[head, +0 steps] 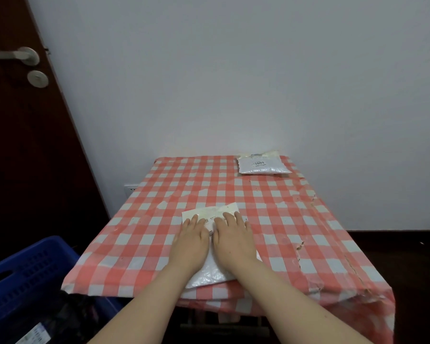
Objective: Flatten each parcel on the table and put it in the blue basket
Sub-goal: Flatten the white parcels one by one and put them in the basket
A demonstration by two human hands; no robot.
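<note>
The parcel [206, 274] is a white plastic mailer, bubbly and crinkled at its near end and smoother, cream-tinted at its far end. It lies on the worktop [295, 219] near the front edge, directly under both palms. A paper label with small print and a strip of barcode shows between the hands, too small to read. The left hand [191, 242] and the right hand [233, 239] lie side by side on it, palms down. The fingers [230, 218] are straight and slightly spread, pressing flat on the mailer and gripping nothing. The parcel's far edge pokes out just beyond the fingertips.

Well beyond the fingertips and to their right, at the far corner by the wall, lies a second parcel [262, 165]. It is a flat rectangular pebbled white pouch with a cream flap, printed "2009" above smaller illegible lines.

A checked cloth [159, 194] of salmon and white squares covers the worktop, creased and cracked along the right edge.

Left of the left hand's fingers and lower, beside the worktop, stands the blue basket [30, 276], hard plastic with slotted walls and a cut-out grip. Dark contents and a white label show inside it. Further left is a dark brown door [23, 145] with a metal lever handle [13, 55].
</note>
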